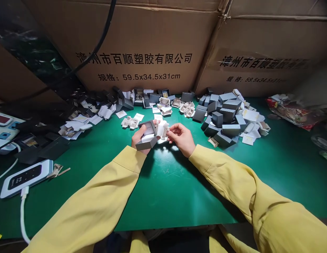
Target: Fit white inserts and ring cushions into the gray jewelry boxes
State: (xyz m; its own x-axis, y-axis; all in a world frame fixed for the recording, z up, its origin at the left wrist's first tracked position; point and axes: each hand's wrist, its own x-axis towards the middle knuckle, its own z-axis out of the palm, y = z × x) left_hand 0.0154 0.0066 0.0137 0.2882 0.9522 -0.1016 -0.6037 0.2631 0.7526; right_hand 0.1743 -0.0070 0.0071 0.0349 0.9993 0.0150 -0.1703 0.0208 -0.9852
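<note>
My left hand is closed around a small dark grey jewellery box. Its lid is raised, showing a white lining with print inside. Just to the right, my right hand pinches a folded white and tan paper insert between thumb and fingers, close beside the box. Both hands are above the green table. Behind them lie more crumpled inserts and small white cards.
A heap of grey boxes stands on the right, with loose papers beside it. More dark boxes are on the left. A white device with a screen trails a cable. Large cartons wall off the back; a black cable hangs ahead.
</note>
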